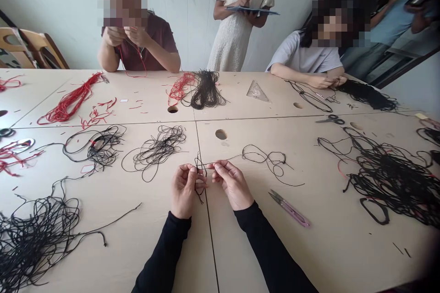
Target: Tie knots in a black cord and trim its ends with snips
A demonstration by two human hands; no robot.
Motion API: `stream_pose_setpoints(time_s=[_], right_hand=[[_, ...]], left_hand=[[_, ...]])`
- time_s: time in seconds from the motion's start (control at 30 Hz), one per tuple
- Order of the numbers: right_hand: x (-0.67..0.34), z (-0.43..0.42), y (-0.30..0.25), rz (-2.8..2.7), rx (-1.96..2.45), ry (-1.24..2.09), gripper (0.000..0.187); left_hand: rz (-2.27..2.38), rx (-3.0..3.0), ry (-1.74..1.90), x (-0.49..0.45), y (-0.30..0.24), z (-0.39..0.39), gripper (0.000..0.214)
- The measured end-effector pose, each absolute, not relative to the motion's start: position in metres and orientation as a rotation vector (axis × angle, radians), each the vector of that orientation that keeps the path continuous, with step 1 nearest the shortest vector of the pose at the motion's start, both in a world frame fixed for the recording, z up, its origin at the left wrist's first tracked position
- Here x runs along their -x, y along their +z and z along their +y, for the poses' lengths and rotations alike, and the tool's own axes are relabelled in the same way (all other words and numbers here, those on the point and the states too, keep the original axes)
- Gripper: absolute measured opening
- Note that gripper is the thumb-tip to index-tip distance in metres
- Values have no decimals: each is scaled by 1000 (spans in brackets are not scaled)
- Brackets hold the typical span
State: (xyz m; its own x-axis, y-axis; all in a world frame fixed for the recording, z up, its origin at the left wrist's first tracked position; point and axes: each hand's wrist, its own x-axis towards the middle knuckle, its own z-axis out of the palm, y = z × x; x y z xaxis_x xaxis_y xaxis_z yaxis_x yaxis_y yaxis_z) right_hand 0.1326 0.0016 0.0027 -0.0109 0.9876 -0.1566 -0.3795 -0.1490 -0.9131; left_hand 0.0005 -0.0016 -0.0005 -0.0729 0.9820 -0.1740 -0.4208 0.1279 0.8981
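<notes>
My left hand (pixel 184 190) and my right hand (pixel 232 183) meet at the middle of the pale table (pixel 240 247), both in black sleeves. Between their pinched fingers runs a thin black cord (pixel 200 178), looped into a small knot-like shape. The cord trails off to the right from my right hand in loose curls (pixel 264 158) lying on the table. Just right of my right wrist lie pink thread snips (pixel 290 209).
Tangles of black cord lie at left (pixel 34 233), centre (pixel 160 146) and right (pixel 395 178); red cord (pixel 68 100) lies at far left. Scissors (pixel 330 120) and a clear set square (pixel 257 91) lie farther back. Two seated people handle cord across the table; a third stands writing.
</notes>
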Motion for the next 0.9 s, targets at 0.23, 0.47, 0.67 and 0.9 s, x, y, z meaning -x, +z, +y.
stream_pose_setpoints(time_s=[0.23, 0.47, 0.67, 0.9], right_hand=[[-134, 4, 2, -650, 997, 1487, 26], [-131, 4, 3, -611, 972, 1454, 25], [-132, 4, 6, -596, 908, 1482, 24], [-130, 5, 5, -544, 852, 1531, 24]], left_hand=[[1003, -682, 1380, 0, -1, 0, 31], [968, -649, 1395, 1, 1, -1, 31], [957, -675, 1351, 1, 2, -1, 30], [936, -665, 1353, 1, 0, -2, 29]])
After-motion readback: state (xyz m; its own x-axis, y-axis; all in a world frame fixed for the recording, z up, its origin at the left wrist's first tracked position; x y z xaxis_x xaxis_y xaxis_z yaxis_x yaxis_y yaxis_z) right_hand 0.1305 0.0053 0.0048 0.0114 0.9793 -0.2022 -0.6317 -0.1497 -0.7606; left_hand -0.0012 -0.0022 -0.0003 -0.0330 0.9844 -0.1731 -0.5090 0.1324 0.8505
